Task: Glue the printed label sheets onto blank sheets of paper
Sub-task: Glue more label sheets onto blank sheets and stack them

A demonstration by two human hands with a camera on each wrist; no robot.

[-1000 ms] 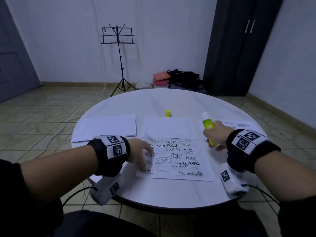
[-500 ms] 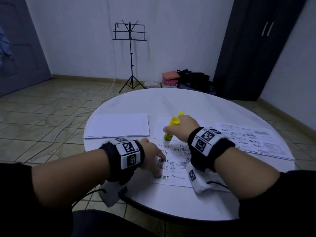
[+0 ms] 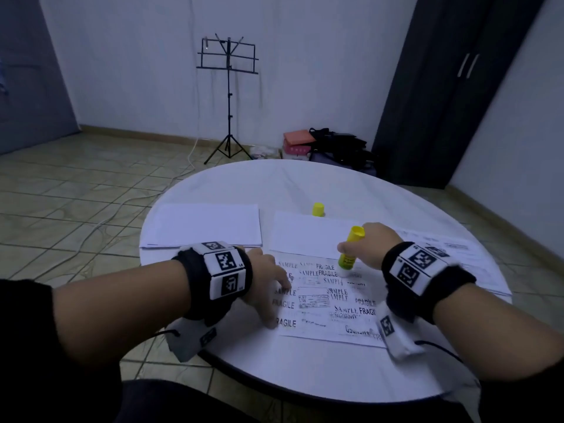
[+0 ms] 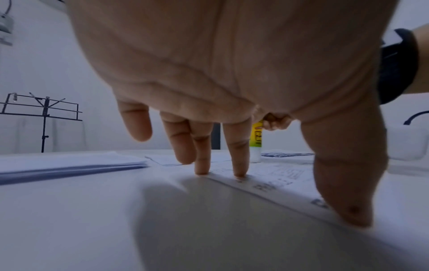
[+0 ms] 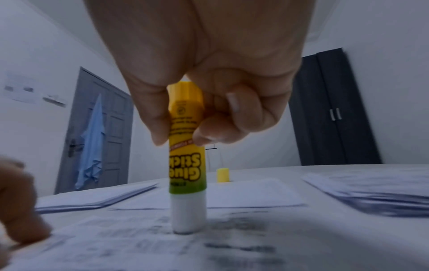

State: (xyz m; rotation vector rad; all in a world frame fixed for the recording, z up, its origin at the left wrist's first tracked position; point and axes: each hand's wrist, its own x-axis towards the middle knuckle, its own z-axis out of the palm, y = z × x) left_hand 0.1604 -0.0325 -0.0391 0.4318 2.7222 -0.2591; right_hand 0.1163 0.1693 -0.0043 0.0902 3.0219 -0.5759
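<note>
Gripping the glue stick (image 3: 350, 251) in our right hand (image 3: 374, 245), thumb and curled fingers closed around its yellow barrel, we held it upright with the white end down on the printed label sheet (image 3: 328, 300). From the right wrist view the white end (image 5: 188, 214) met the paper near the sheet's far edge, over the printed text.

Our left hand (image 3: 267, 283) lay spread, fingers straight and apart, holding nothing. In the left wrist view two fingertips (image 4: 239, 174) and the thumb (image 4: 348, 192) pressed down along the sheet's left edge; the other fingers hovered above the table.

The label sheet lay on the round white table (image 3: 305, 377) directly in front of us, showing "SAMPLE" and "FRAGILE" in faint, partly mirrored print. Just beyond it lay a single blank sheet (image 3: 305, 235), their edges nearly touching. The yellow glue cap (image 3: 318, 209) stood upright at that blank sheet's far edge. A stack of blank paper (image 3: 203, 225) sat to the left, and a pile of further printed sheets (image 3: 470, 264) lay to the right, partly hidden behind our right wrist.

Beyond the table we noted a music stand (image 3: 228, 96), a dark wardrobe (image 3: 442, 87) and bags (image 3: 335, 145) against the wall.
</note>
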